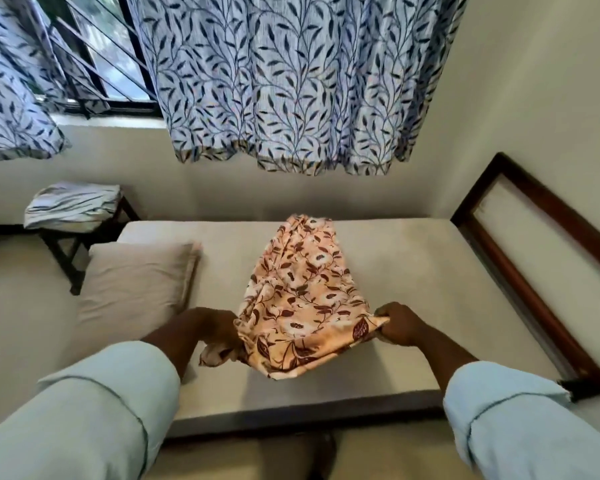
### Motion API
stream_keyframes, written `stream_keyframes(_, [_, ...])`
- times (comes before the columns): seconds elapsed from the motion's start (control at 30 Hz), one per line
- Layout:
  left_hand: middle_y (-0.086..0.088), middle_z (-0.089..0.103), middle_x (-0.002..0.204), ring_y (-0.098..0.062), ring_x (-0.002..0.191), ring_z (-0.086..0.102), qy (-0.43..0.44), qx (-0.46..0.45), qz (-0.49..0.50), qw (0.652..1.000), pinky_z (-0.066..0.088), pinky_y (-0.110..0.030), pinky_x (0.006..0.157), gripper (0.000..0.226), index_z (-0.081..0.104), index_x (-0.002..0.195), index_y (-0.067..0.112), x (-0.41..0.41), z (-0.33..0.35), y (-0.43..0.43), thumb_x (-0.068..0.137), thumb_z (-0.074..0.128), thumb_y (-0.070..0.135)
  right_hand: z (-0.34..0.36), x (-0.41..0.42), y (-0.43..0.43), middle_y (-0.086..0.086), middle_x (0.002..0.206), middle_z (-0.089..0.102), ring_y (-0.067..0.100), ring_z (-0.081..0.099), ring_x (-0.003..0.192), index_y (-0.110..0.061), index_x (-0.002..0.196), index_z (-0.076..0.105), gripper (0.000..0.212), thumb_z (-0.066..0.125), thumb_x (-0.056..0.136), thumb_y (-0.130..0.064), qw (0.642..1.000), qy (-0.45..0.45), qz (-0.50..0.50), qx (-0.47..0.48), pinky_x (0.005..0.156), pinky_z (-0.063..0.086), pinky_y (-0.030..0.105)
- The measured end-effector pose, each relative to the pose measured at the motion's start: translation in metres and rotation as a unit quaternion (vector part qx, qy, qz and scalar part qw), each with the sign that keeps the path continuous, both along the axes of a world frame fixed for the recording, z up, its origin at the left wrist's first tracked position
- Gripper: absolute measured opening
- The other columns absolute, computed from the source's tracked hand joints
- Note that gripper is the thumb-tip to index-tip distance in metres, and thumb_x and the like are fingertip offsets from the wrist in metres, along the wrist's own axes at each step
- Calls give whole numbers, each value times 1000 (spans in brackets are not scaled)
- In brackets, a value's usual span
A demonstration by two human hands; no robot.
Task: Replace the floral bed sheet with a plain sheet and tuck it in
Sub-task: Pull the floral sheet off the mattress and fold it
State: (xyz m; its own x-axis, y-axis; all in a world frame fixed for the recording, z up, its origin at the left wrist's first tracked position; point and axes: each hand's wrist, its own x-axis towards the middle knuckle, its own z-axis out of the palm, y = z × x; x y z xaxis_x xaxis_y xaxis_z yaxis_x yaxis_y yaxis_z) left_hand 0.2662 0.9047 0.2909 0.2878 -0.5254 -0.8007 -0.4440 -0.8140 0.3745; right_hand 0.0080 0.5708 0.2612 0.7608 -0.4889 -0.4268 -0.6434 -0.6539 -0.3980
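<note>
The floral sheet [302, 289] is off the bed's surface as a cover and lies gathered into a long, narrow band across the middle of the bare mattress [430, 271]. Its near end is lifted between both hands. The left grip [219, 327] is closed round a bunched edge, with a loose tail of cloth hanging below it. The right grip [400, 323] is pinched round the opposite corner, fingers curled tight. The far end of the band rests on the mattress near the wall, so the main risk is uneven pull: if one side draws harder, the band could twist and the rough fold could spill open. The dangling tail under the left grip looks the weakest point, since it may slip free and drag a layer out with it. The pillow [136, 278] sits on the mattress just beside the left forearm, and a sideways swing of the sheet could nudge it off the edge. A pale folded cloth [71, 206], probably the plain sheet, waits on a small dark-legged worktop [66, 258] beyond the pillow, well apart from the hands. Dropping the floral bundle there would crowd or topple it. Laying the plain sheet later with the pillow in place would trap a lump.
</note>
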Motion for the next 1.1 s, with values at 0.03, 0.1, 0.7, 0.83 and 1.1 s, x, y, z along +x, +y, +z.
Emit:
stream_keyframes(0.03, [2, 73, 81, -10, 72, 68, 26, 26, 9, 999, 54, -19, 62, 4, 71, 88, 13, -8, -4, 4, 91, 69, 14, 0, -9, 10, 4, 96, 74, 23, 66, 84, -22, 95, 79, 25, 79, 72, -32, 1000, 30, 5, 7, 67, 41, 20])
stream_keyframes(0.1, [-3, 73, 91, -17, 84, 70, 72, 75, 21, 994, 59, -25, 71, 7, 69, 96, 12, -19, -10, 11, 90, 70, 13, -2, -24, 25, 6, 77, 73, 29, 68, 68, -24, 74, 75, 8, 73, 78, -17, 997, 71, 22, 27, 55, 51, 24])
stream_keyframes(0.7, [-6, 70, 113, -21, 99, 65, -98, -79, 15, 992, 50, -30, 86, 15, 64, 99, 23, 14, -25, -44, 90, 68, 34, -15, 1, -12, 9, 87, 72, 21, 61, 78, -13, 74, 69, 23, 60, 77, -34, 989, 102, 56, 91, 67, 44, 29])
stream_keyframes(0.83, [2, 65, 100, -18, 93, 61, -186, -134, 51, 972, 45, -27, 80, 20, 69, 110, 22, 50, -30, -90, 94, 63, 31, -38, 50, -52, 9, 86, 74, 16, 62, 73, -18, 70, 69, 16, 64, 84, -20, 991, 80, 40, 100, 65, 45, 28])
stream_keyframes(1.1, [-9, 73, 109, -30, 95, 68, -306, -207, 266, 891, 57, -36, 83, 24, 73, 112, 21, 168, -12, -220, 93, 60, 31, -17, 213, -177, 8, 88, 71, 22, 63, 86, -21, 75, 68, 4, 66, 76, -23, 995, -57, -18, 75, 69, 39, 27])
